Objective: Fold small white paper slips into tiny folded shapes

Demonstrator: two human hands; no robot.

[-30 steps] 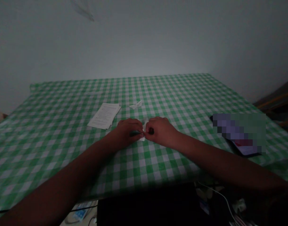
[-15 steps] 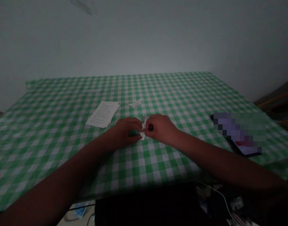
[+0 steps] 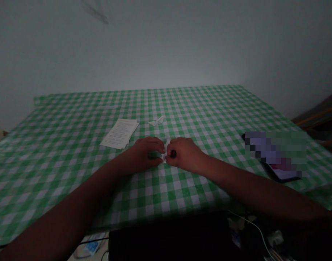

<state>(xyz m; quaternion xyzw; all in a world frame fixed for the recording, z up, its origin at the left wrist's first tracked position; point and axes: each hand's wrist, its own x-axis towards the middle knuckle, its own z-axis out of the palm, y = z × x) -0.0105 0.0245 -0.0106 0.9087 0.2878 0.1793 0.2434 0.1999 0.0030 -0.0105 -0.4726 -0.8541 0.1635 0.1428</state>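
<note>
A small white folded piece of paper (image 3: 164,158) sits between my two hands, low over the checked tablecloth. My left hand (image 3: 144,154) grips its left side between the thumb and the fingers. From the right, my right hand (image 3: 184,152) pinches the same paper, thumb and forefinger curled into a ring. The fingers cover most of the paper, so its folds are hard to make out. Just beyond the hands lies a folded paper boat (image 3: 156,121). Left of it rests a stack of printed paper sheets (image 3: 119,133).
A green and white checked tablecloth (image 3: 204,108) covers the table, which stands against a grey wall (image 3: 166,47). To the right lies a phone (image 3: 274,159), its screen blurred out. Below the table's front edge runs a white cable (image 3: 259,230) among dim clutter.
My right hand's thumb and forefinger have shifted slightly down along the paper. My left hand keeps nearly the same grip. The whole view has tilted a little.
</note>
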